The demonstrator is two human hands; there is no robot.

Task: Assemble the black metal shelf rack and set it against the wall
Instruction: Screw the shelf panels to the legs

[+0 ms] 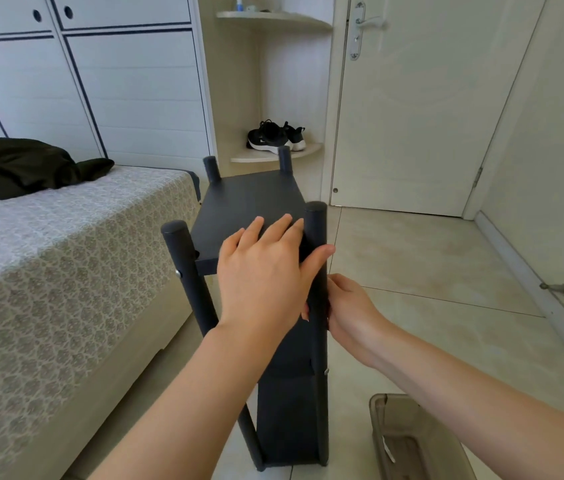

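Note:
The black metal shelf rack (pixel 249 199) stands upright on the tiled floor beside the bed, with four round posts rising above its top shelf and lower shelves below. My left hand (pixel 266 268) lies flat on the near edge of the top shelf, fingers spread, thumb hooked around the near right post (pixel 317 220). My right hand (pixel 353 313) grips that same post lower down from the right side, its fingertips hidden behind the post. A small silver screw head shows on the near left post (pixel 183 258).
The bed (pixel 65 258) with patterned cover and a dark garment (pixel 20 168) lies left of the rack. A corner shelf holds black sneakers (pixel 275 135). A closed door (pixel 422 109) stands ahead on the right. A translucent brown bin (pixel 408 441) sits on the floor at bottom right.

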